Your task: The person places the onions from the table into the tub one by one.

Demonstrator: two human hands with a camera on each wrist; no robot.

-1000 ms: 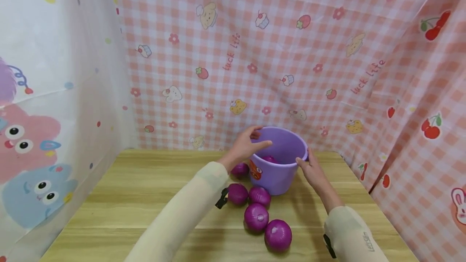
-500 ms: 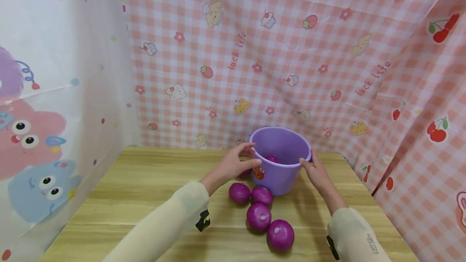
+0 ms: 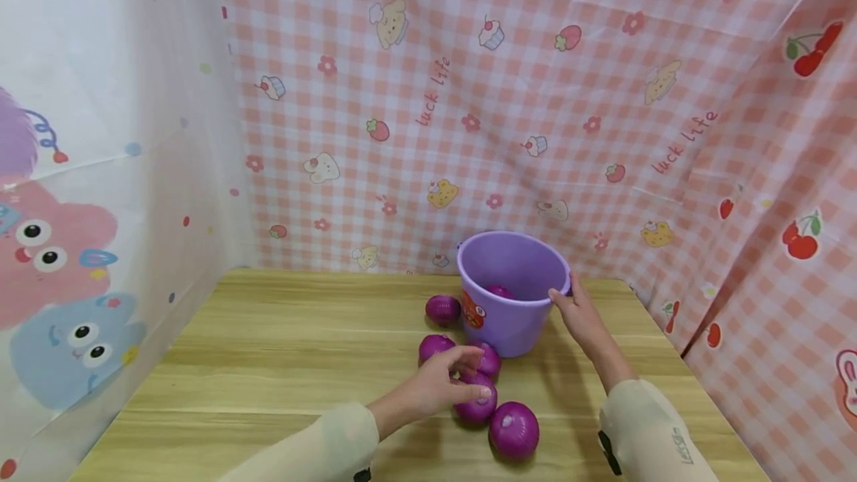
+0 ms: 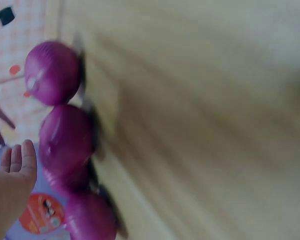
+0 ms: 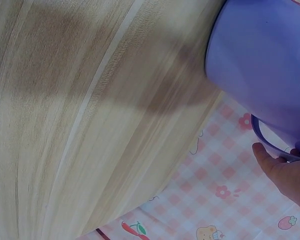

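A purple bucket (image 3: 512, 329) stands upright toward the back right, with a red onion (image 3: 501, 291) inside it. My right hand (image 3: 581, 318) grips the bucket's right rim, thumb at the outside; in the right wrist view the bucket's handle (image 5: 261, 131) hangs by the fingers. My left hand (image 3: 434, 385) is over the loose red onions with thumb and fingers apart, overlapping the middle onion (image 3: 477, 412) in the head view. Nearest the front lies another onion (image 3: 514, 431). Two more, a left onion (image 3: 434, 346) and a right onion (image 3: 491, 363), sit just beyond the hand.
A separate onion (image 3: 443, 309) lies left of the bucket. The wooden table (image 3: 294, 348) ends at a pink checked cloth (image 3: 348, 192) behind. A white printed curtain (image 3: 167, 192) hangs on the left, and checked cloth also hangs on the right.
My left hand has left the bucket's left rim and come down and nearer, over the loose onions. My right hand stays at the bucket's right rim. The bucket has hardly moved.
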